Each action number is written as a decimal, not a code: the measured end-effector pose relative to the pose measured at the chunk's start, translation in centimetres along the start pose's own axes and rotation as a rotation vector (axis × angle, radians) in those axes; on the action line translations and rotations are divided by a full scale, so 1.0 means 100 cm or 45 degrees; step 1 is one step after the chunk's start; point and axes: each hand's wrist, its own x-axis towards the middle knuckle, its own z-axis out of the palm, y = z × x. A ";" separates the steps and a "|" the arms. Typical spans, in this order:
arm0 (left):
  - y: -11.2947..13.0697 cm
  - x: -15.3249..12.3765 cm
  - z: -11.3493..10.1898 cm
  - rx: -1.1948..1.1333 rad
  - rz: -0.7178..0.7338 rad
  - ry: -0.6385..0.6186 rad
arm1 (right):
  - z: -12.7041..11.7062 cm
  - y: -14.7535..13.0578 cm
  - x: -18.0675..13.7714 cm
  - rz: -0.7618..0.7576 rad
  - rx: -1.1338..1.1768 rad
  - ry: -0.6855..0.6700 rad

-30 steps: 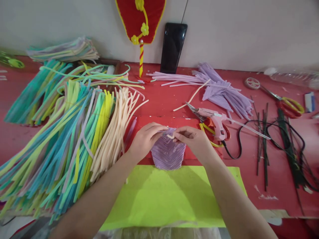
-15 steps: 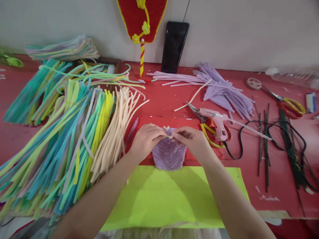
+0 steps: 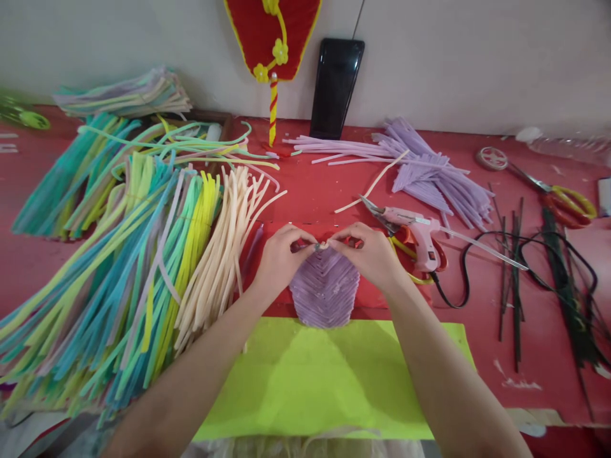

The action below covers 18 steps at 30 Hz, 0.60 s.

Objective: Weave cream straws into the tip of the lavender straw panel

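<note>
A purple leaf-shaped panel (image 3: 325, 292) of pipe cleaners laid in a V pattern lies flat in front of me. At its far end, my left hand (image 3: 284, 257) and my right hand (image 3: 368, 254) face each other, thumbs and forefingers closed in a pinch. Between the fingertips shows a short cream pipe cleaner piece (image 3: 324, 245), mostly covered by the fingers. Both hands appear to grip its ends, just above the panel's far edge.
Bundles of coloured pipe cleaners (image 3: 143, 267) and cream pipe cleaners (image 3: 217, 254) lie left. Purple pipe cleaners (image 3: 429, 172), a pink glue gun (image 3: 422, 242), pliers (image 3: 377, 210), scissors (image 3: 568, 203) and dark stems (image 3: 515, 280) are right. A phone (image 3: 337, 89) leans on the wall.
Both hands have shifted slightly away from me along the panel, uncovering more of its purple surface. Their pinch on the small cream piece continues.
</note>
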 end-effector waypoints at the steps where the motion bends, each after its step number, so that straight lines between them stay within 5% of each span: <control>1: 0.000 0.001 0.000 0.002 -0.035 -0.002 | 0.001 0.000 0.000 -0.001 -0.018 0.011; 18: 0.000 0.003 0.005 0.229 -0.095 -0.066 | 0.013 0.011 -0.001 -0.102 -0.107 0.098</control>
